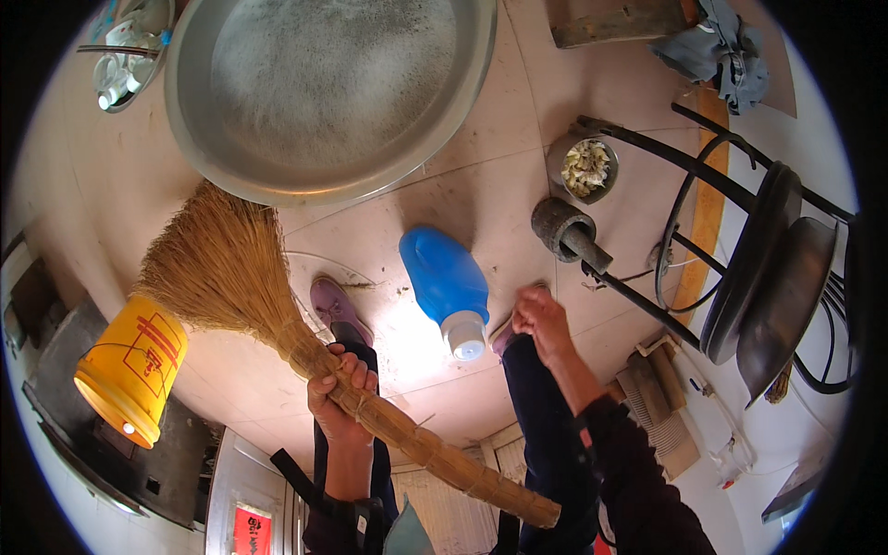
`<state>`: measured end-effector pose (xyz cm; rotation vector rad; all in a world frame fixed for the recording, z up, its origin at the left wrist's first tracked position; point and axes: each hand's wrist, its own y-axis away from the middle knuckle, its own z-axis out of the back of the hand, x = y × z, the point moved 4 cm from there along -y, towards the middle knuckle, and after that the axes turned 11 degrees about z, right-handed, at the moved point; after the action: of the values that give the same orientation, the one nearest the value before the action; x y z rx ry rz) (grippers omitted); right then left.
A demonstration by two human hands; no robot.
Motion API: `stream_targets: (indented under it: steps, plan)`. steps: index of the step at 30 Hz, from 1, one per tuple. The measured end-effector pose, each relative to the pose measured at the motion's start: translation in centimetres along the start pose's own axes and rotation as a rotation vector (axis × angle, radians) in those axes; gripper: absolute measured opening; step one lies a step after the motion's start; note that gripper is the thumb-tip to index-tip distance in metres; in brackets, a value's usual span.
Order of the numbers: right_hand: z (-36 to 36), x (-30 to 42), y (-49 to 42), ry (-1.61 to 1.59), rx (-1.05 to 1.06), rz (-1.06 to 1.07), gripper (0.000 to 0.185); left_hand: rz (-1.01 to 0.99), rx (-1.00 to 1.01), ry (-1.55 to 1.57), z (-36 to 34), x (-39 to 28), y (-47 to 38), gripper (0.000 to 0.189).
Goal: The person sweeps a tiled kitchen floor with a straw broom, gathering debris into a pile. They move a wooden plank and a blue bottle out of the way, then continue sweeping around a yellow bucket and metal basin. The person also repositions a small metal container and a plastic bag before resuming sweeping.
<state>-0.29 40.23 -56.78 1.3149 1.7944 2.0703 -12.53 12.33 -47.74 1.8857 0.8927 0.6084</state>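
My left hand [343, 399] grips a straw broom [222, 270] at the bound base of its handle. The bristles fan out to the upper left, and their tips reach the rim of a large metal basin [326, 182] that holds foamy, cloudy water. The handle slants down to the right across my legs. My right hand [544, 316] hangs over my right shoe with its fingers curled and nothing visible in them. Between my feet is a blue plastic bottle [444, 274] with a pale cap, close to my right hand but apart from it.
At left is a yellow bucket [142, 361] bearing red writing. On the right are a stone mortar [555, 225] with a pestle [586, 246], a bowl of garlic [586, 166], and a black metal rack [666, 156] with dark pans [784, 305]. Grey cloth [739, 62] lies upper right.
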Motion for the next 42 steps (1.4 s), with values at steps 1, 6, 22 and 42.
stream_targets:
  steps: [1, 6, 22, 42]
  plan:
    - [-0.5, -0.3, 1.9, -0.01, -0.012, -0.038, 0.021, 0.002, 0.021, 0.015, 0.1, 0.1, 0.0, 0.038]
    - [-4.7, 1.7, 10.1, 0.004, 0.473, -0.129, 0.027, -0.044, -0.057, -0.065, 1.5, 1.3, 0.6, 0.035]
    - [-4.8, 4.3, 23.5, 0.801, 0.896, 0.159, 0.074, -0.07, 0.033, -0.815, 1.8, 4.7, 9.7, 0.084]
    - [5.1, 9.5, 25.4, 0.766, 0.567, 0.448, 0.06, -0.384, -0.027, -2.55, -2.3, 4.4, -14.4, 0.068]
